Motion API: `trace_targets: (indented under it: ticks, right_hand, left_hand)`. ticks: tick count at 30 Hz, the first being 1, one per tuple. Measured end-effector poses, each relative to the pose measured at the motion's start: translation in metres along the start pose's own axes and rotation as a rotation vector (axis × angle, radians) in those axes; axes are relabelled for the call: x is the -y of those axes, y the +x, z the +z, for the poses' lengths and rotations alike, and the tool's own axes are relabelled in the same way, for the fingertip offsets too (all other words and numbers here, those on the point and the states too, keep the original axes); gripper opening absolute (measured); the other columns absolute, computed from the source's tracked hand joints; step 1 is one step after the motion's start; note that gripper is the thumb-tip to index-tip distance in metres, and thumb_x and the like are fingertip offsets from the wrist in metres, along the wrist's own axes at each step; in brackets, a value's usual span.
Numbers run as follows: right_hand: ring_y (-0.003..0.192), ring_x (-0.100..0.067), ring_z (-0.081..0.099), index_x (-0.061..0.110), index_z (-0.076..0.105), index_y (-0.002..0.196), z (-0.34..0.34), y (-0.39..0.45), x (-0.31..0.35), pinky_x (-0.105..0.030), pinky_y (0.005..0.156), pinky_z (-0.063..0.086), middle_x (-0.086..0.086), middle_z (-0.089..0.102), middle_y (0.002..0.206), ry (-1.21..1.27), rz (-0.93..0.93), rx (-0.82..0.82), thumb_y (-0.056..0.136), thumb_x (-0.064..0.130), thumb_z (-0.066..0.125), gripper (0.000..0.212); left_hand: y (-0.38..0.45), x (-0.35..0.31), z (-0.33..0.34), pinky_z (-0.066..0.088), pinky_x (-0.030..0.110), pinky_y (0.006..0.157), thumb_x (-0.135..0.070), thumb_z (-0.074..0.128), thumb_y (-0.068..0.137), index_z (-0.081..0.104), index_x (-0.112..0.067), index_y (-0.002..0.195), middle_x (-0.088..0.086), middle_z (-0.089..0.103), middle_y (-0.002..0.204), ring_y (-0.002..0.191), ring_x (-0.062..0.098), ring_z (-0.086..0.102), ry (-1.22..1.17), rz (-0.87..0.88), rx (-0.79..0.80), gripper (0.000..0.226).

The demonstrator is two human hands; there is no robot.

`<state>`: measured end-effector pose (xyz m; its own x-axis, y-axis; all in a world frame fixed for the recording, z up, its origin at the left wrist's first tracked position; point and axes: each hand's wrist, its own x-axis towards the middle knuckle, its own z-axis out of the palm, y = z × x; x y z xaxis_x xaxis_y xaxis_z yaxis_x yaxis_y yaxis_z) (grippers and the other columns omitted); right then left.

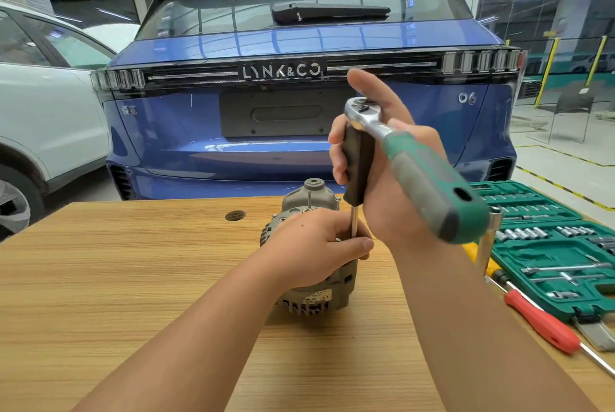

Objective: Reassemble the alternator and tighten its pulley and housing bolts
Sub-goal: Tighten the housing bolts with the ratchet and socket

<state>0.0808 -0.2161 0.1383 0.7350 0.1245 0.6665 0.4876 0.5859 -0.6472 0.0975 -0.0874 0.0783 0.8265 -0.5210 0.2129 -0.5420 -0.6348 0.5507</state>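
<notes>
1. A blue car (299, 85) fills the view from 10 to 2 o'clock, its tailgate facing the camera; part of a white car (43, 105) sits at 9 o'clock.
2. A wooden table (133, 278) spans the lower half, with a small round dark insert (235, 215) in its top near the far edge.
3. An open green socket case (552, 245) lies on the table at 3 o'clock, its rows holding sockets and bars.
4. The alternator (312, 291) stands on the table just below centre, pulley end up, at the table's middle and nearer its far edge.
5. The ratchet wrench (419, 165), with a green and grey grip and chrome head, angles from centre toward 4 o'clock; it sits on top of a black-handled driver (357, 165) whose thin steel shaft runs straight down to the alternator.
6. The right hand (382, 178) has its fingers curled round the driver's black handle, thumb raised behind the ratchet head.
7. The left hand (316, 245) rests on the alternator's top, fingers bent, thumb and forefinger pinching the driver's shaft low down.
8. A red-handled screwdriver (542, 325) lies on the table at 4 o'clock, beside the case.
</notes>
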Motion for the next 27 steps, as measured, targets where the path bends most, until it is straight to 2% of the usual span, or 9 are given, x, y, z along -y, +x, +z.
trace_targets:
  ticks: [3,6,9,11,14,16,21,25,27]
  right_hand:
    - [0.061,-0.017,0.054,0.025,0.058,0.126,0.007,-0.004,-0.003,-0.024,0.054,0.046,-0.009,0.060,0.083,-0.090,-0.024,-0.056,0.096,0.036,0.046,0.034]
    - [0.056,-0.012,0.049,0.019,0.047,0.132,0.013,-0.005,-0.005,-0.024,0.051,0.042,0.003,0.062,0.075,-0.234,-0.083,-0.237,0.089,0.037,0.064,0.049]
    - [0.049,-0.012,0.038,0.013,0.060,0.097,0.008,-0.002,0.001,-0.026,0.046,0.034,0.006,0.048,0.059,-0.366,-0.129,-0.429,0.090,0.031,0.074,0.023]
    - [0.049,-0.012,0.038,0.016,0.059,0.080,-0.001,0.001,0.008,-0.027,0.047,0.034,0.005,0.047,0.059,-0.312,-0.004,-0.400,0.089,0.026,0.074,0.020]
    - [0.056,-0.010,0.049,0.017,0.063,0.108,-0.007,0.001,0.011,-0.024,0.053,0.042,0.006,0.058,0.071,-0.149,0.114,-0.228,0.083,0.021,0.070,0.026]
    - [0.059,-0.010,0.051,0.023,0.061,0.120,-0.003,0.000,0.003,-0.024,0.055,0.044,0.005,0.060,0.075,-0.209,0.026,-0.190,0.085,0.014,0.068,0.036]
    - [0.052,-0.016,0.044,0.033,0.060,0.116,0.004,-0.002,-0.009,-0.027,0.046,0.040,0.000,0.056,0.078,-0.430,-0.274,-0.203,0.095,0.000,0.058,0.039]
    - [0.052,-0.014,0.041,0.031,0.063,0.111,0.003,-0.004,-0.006,-0.029,0.043,0.038,0.007,0.054,0.070,-0.390,-0.249,-0.208,0.090,0.006,0.050,0.035]
    - [0.055,-0.017,0.042,0.030,0.066,0.106,0.002,-0.006,-0.003,-0.029,0.045,0.035,-0.008,0.052,0.075,-0.263,-0.200,-0.182,0.086,0.013,0.045,0.034]
  left_hand:
    - [0.000,0.001,0.000,0.054,0.036,0.094,-0.048,0.064,0.095,0.066,-0.047,0.096,-0.036,0.069,0.090,0.093,-0.007,0.063,-0.053,-0.007,0.000,0.002]
    - [0.001,0.000,0.000,0.056,0.040,0.088,-0.050,0.061,0.096,0.073,-0.039,0.095,-0.025,0.073,0.091,0.090,0.002,0.068,-0.010,-0.019,0.007,0.016]
    - [0.001,-0.001,0.000,0.057,0.037,0.079,-0.050,0.058,0.099,0.073,-0.041,0.096,-0.024,0.071,0.090,0.085,0.001,0.065,0.037,0.007,0.020,0.018]
    - [0.003,0.000,-0.002,0.057,0.037,0.080,-0.052,0.056,0.100,0.071,-0.043,0.090,-0.026,0.070,0.090,0.085,0.001,0.065,0.043,0.005,0.038,0.019]
    - [0.005,0.001,-0.005,0.055,0.032,0.081,-0.050,0.055,0.102,0.066,-0.048,0.084,-0.037,0.068,0.087,0.087,-0.002,0.065,0.033,-0.003,0.076,0.021]
    - [0.005,0.001,-0.005,0.053,0.030,0.082,-0.049,0.054,0.103,0.069,-0.047,0.088,-0.036,0.070,0.090,0.088,-0.007,0.064,0.012,-0.003,0.084,0.021]
    - [0.003,0.001,-0.003,0.053,0.033,0.089,-0.049,0.051,0.104,0.072,-0.041,0.096,-0.033,0.072,0.094,0.093,-0.008,0.064,0.013,-0.008,0.060,0.024]
    - [0.003,0.000,-0.002,0.054,0.039,0.092,-0.050,0.052,0.103,0.070,-0.043,0.090,-0.032,0.073,0.093,0.093,-0.004,0.065,0.028,-0.009,0.049,0.023]
    - [0.003,0.000,-0.002,0.054,0.041,0.091,-0.048,0.054,0.103,0.067,-0.044,0.084,-0.032,0.073,0.092,0.091,-0.002,0.066,0.028,-0.009,0.042,0.024]
